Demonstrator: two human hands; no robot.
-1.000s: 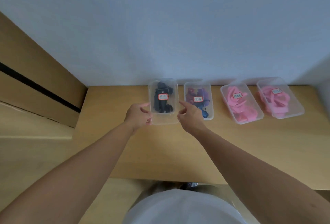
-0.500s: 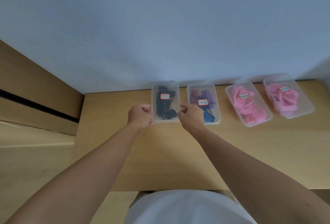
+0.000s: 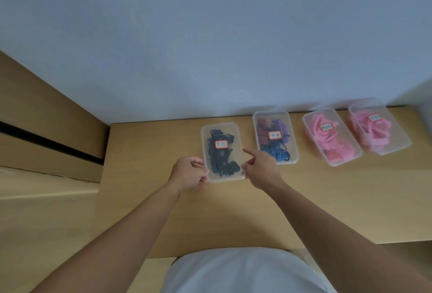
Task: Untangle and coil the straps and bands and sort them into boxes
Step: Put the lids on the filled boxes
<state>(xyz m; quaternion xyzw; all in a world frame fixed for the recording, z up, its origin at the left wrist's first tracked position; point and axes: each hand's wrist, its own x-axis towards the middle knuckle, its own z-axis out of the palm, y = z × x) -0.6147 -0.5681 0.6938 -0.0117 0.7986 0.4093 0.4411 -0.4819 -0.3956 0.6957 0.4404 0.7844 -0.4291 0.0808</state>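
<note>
Four clear lidded boxes with red-framed labels stand in a row on the wooden table (image 3: 233, 218). The leftmost box (image 3: 235, 129) holds black straps. My left hand (image 3: 189, 173) grips its near left corner. My right hand (image 3: 260, 167) pinches its near right corner, with the index finger stretched along the box's right side. The second box (image 3: 289, 124) holds purple, red-striped and blue bands. The third box (image 3: 350, 143) and the fourth box (image 3: 395, 129) hold pink bands.
A blue-grey wall (image 3: 210, 47) rises right behind the boxes. A wooden panel with a dark slot (image 3: 46, 143) flanks the table on the left. The table's near edge runs just ahead of my white shirt (image 3: 240, 271).
The box of black straps, held in both hands, has shifted slightly toward me and away from the wall. My right index finger has straightened. The camera view has tilted up.
</note>
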